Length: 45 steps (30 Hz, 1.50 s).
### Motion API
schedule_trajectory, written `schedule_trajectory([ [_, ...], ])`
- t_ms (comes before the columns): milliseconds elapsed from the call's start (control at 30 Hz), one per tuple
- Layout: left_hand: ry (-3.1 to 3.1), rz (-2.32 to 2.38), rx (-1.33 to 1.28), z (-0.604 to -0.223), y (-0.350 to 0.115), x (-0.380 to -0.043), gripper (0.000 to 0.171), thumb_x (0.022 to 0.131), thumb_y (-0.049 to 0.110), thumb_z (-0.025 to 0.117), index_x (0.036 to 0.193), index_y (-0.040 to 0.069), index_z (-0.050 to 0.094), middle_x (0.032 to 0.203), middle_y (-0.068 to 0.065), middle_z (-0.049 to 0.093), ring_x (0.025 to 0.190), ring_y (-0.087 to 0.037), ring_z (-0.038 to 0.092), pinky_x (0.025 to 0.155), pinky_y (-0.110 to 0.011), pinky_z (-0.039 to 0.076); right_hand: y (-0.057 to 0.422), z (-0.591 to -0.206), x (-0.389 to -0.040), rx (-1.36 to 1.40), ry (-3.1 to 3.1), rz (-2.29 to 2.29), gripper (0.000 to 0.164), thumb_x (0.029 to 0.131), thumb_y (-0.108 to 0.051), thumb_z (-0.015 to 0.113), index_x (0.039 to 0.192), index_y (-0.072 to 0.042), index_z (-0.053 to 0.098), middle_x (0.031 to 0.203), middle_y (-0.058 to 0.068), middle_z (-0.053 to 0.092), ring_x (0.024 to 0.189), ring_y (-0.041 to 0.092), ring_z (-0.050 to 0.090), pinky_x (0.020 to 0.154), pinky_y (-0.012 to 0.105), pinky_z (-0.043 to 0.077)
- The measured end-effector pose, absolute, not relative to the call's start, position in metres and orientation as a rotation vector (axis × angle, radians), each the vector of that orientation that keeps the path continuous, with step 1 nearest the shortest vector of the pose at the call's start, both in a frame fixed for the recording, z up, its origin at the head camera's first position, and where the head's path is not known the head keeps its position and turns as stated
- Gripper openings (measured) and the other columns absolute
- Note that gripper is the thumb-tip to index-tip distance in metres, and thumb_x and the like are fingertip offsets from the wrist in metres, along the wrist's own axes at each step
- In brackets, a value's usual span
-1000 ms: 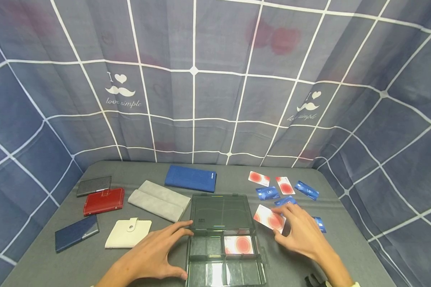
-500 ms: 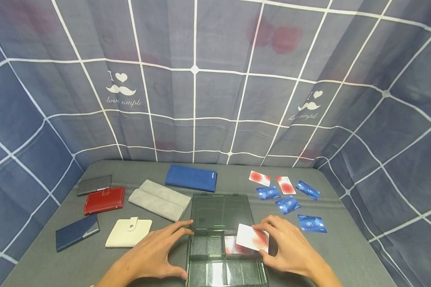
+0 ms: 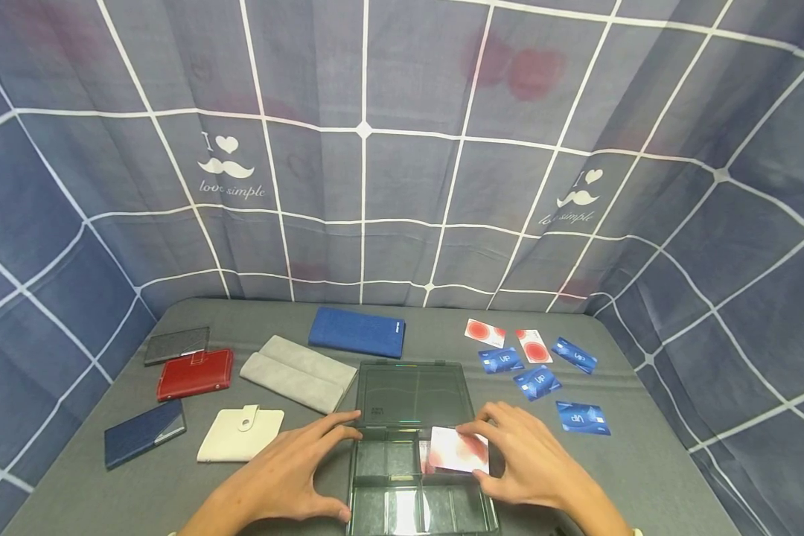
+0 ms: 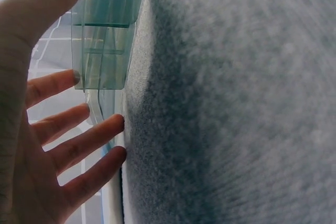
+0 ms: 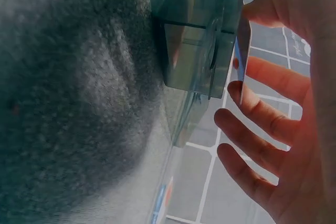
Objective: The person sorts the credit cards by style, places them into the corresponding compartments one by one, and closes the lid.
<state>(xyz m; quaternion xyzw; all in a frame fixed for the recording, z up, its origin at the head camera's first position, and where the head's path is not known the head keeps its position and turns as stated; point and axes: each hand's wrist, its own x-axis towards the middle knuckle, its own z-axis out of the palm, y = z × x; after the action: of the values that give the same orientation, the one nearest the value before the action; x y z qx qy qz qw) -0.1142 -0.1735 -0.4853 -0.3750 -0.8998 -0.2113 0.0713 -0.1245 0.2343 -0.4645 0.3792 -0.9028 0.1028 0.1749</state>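
A red-and-white card [image 3: 452,449] is pinched at its right side between the thumb and fingers of my right hand [image 3: 532,463]. It hangs over the upper right compartment of a clear dark-green plastic box [image 3: 383,512], partly covering another red-and-white card [image 3: 425,463] inside. The box lid [image 3: 415,393] lies folded back. My left hand [image 3: 284,473] stands at the box's left side, thumb and fingers spread, fingertips at its edge. In the left wrist view, a fingertip meets the box corner [image 4: 105,69]. The right wrist view shows the held card [image 5: 243,51] edge-on beside the box wall [image 5: 184,72].
Blue cards [image 3: 583,418] and red-and-white cards [image 3: 485,333] lie scattered at the right. Left of the box are a cream wallet [image 3: 231,439], a grey wallet [image 3: 295,372], a red wallet [image 3: 194,374] and dark card holders [image 3: 137,439]. A blue wallet [image 3: 356,332] lies behind.
My right hand has gripped the red-and-white card on the table's right side and carried it left over the box's upper right compartment. The left hand has stayed at the box edge.
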Motion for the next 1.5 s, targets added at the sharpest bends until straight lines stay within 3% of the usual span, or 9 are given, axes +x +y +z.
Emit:
schedule_trajectory([
  [533,-2.708,-0.643,-1.126,-0.486,-0.174,-0.115,0.091,0.072,0.085,0.079,0.143,0.030,0.062,0.163,0.002,0.050,0.131,-0.017,0.064,0.090,-0.045,0.059,0.223,-0.456,-0.129,1.160,-2.636,0.248,0.055,0.072,-0.038,0.088,0.124,-0.027,0.079,0.111,-0.016,0.058,0.100,0.004,0.052,0.083,0.032,0.050],
  [800,-2.674,-0.646,-1.132,-0.486,-0.173,-0.115,0.091,0.071,0.082,0.082,0.142,0.029,0.062,0.163,0.001,0.051,0.132,-0.019,0.064,0.093,-0.045,0.059,0.218,-0.455,-0.131,1.196,-2.587,0.233,0.050,0.075,-0.040,0.089,0.121,-0.025,0.079,0.114,-0.014,0.063,0.108,0.009,0.060,0.091,0.038,0.055],
  [1500,-2.693,-0.636,-1.139,-0.486,-0.174,-0.115,0.088,0.075,0.084,0.078,0.143,0.029,0.061,0.164,0.001,0.050,0.133,-0.018,0.063,0.091,-0.046,0.059,0.224,-0.464,-0.137,1.332,-2.494,0.325,0.047,0.083,-0.036,0.087,0.127,-0.025,0.075,0.125,-0.016,0.064,0.115,0.009,0.062,0.094,0.039,0.056],
])
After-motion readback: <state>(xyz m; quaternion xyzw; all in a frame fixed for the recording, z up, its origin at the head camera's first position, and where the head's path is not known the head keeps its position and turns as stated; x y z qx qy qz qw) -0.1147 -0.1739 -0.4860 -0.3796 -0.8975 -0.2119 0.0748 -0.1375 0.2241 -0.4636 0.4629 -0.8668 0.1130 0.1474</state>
